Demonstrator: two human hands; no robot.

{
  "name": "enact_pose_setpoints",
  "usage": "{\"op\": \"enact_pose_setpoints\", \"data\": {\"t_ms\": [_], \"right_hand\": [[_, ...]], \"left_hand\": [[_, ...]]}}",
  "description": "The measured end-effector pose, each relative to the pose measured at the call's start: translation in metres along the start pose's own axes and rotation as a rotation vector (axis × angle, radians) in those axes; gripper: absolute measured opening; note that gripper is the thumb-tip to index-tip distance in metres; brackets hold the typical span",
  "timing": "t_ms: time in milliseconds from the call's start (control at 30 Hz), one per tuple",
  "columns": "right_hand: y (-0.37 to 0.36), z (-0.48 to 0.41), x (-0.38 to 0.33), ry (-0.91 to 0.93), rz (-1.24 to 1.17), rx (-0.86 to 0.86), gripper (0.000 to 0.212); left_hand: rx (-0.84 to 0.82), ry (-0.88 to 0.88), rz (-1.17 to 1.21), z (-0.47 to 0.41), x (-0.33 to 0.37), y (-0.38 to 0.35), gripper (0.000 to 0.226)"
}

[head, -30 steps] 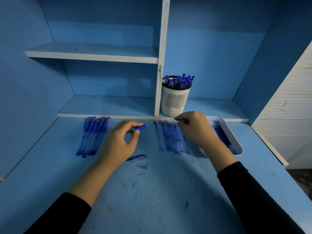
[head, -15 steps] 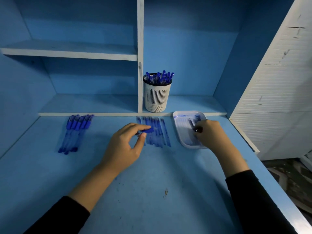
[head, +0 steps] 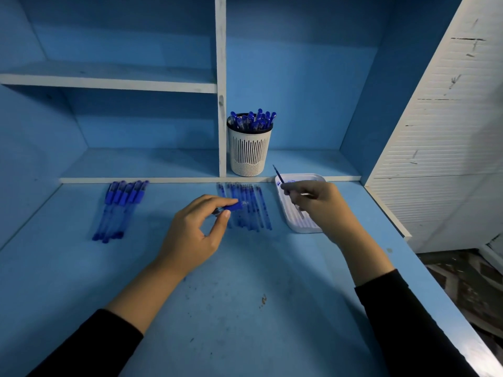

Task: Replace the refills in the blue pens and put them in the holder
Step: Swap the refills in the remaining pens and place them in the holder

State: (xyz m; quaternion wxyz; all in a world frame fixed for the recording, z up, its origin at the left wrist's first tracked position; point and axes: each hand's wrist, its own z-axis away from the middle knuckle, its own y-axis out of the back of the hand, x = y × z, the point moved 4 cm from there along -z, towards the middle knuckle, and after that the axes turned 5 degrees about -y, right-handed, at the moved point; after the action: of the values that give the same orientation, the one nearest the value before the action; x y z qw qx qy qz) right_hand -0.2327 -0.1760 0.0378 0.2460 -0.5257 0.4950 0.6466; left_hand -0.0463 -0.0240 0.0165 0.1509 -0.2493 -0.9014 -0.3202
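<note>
The left hand (head: pixel 196 229) is over the middle of the bench (head: pixel 245 308), its grip pinched on a short blue pen piece (head: pixel 233 207) between thumb and forefinger, the other fingers curled loosely behind. The piece points right, over the near-left edge of a row of refills (head: pixel 249 210) lying side by side on the bench.

The right hand (head: pixel 318 205) is over a white tray (head: pixel 291 216) at the far right of the bench. Its grip is closed on one thin refill (head: pixel 278 174), whose tip sticks up and far-left past the tray's far rim (the rest of it is hidden in the fingers). Blue smears show on the tray's far end.

The holder (head: pixel 249 153), white and slotted, stands upright on the low shelf (head: pixel 304 161) behind the bench, just right of the white divider, with blue pen tops (head: pixel 253 121) crowding out of its mouth. At the far left of the bench lies a separate row of pens (head: pixel 119 210), well apart from both hands. Both forearms wear black sleeves.
</note>
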Motion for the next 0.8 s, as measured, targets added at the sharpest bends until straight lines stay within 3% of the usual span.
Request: {"op": "enact_pose_setpoints", "data": {"t_ms": [133, 267, 800], "right_hand": [[-0.022, 0.009, -0.008, -0.036, -0.478, -0.033, 0.021], [-0.038, 0.017, -0.008, -0.078, -0.736, 0.044, 0.014], [-0.049, 0.022, -0.005, -0.027, -0.771, 0.145, 0.009]], "left_hand": [[0.024, -0.003, 0.005, 0.000, 0.001, 0.003, 0.021], [0.055, 0.012, 0.035, 0.001, 0.001, 0.003, 0.020], [0.049, 0.010, 0.065, 0.002, 0.001, 0.003, 0.021]]}}
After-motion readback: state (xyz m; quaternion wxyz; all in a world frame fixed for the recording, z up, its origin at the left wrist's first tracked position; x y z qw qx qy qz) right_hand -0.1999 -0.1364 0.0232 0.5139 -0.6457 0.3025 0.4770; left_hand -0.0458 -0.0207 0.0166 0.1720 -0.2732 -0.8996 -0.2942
